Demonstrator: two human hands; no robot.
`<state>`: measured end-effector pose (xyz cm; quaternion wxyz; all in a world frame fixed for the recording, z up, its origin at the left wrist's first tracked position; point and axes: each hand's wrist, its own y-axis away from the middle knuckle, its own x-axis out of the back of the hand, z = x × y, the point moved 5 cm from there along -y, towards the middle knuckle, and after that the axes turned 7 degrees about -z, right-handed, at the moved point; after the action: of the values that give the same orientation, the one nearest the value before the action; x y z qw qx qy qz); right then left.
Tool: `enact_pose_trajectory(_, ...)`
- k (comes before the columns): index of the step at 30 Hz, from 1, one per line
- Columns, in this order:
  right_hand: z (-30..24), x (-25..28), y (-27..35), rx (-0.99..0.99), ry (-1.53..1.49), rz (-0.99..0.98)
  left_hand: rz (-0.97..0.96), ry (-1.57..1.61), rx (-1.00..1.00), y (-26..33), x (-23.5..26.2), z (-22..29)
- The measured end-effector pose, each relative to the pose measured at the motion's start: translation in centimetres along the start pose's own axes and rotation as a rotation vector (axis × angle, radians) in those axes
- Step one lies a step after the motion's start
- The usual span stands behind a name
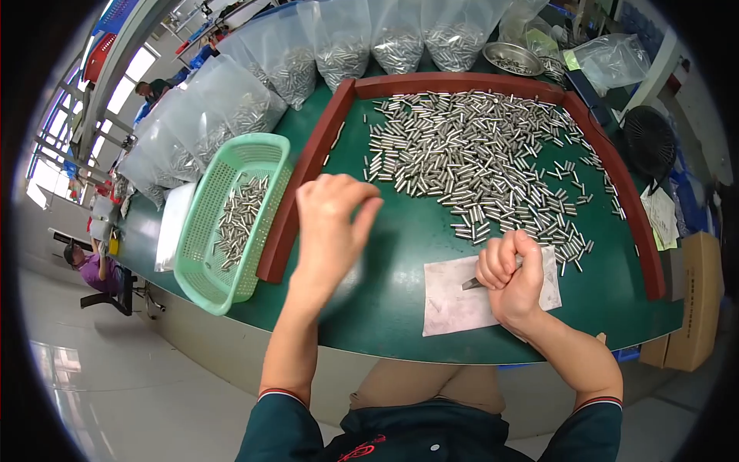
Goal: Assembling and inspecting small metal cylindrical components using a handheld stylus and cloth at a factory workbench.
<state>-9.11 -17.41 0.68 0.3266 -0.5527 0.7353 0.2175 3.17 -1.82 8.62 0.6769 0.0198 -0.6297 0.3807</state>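
Observation:
My left hand is raised over the green mat, beside the inner side of the left red rail. Its thumb and forefinger curve toward each other with a small gap, and nothing shows between them. The other fingers are partly hidden. My right hand is closed in a fist above a stained white cloth. From the fist sticks a flat grey metal tip; the rest of this tool is hidden. Short shiny metal pins are spread in a heap beyond both hands.
Red rails border the heap on three sides. A green plastic basket with more pins stands left. Clear bags of pins line the back and left. A metal bowl, black fan and cardboard box are right.

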Motion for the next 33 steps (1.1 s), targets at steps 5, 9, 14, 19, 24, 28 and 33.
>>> enact_pose_trajectory(5, 0.3, -0.1, 0.0, -0.021, -0.013, -0.011, -0.261, 0.393, -0.154, -0.9, -6.1, 4.7)
enact_pose_trajectory(9, 0.3, 0.0, 0.0, -0.03, -0.021, -0.003, -0.224, 0.388, -0.136, -0.4, -7.9, 5.3)
enact_pose_trajectory(14, 0.3, 0.1, -0.1, -0.034, -0.009, -0.005, -0.285, 0.287, -0.047, -0.3, -9.3, 5.2)
enact_pose_trajectory(19, 0.3, 0.2, -0.3, -0.024, 0.006, -0.017, -0.275, 0.189, -0.173, -0.4, -9.1, 5.3)
enact_pose_trajectory(24, 0.3, -0.1, -0.3, -0.04, -0.014, -0.043, -0.327, 0.22, -0.224, -0.1, -8.2, 3.8)
enact_pose_trajectory(28, -0.2, 0.0, -0.3, -0.026, 0.011, -0.068, -0.376, 0.274, -0.175, -0.1, -8.5, 4.5)
enact_pose_trajectory(33, 0.1, 0.3, -0.1, -0.074, -0.003, 0.004, -0.329, 0.135, -0.158, -0.2, -9.0, 5.7)
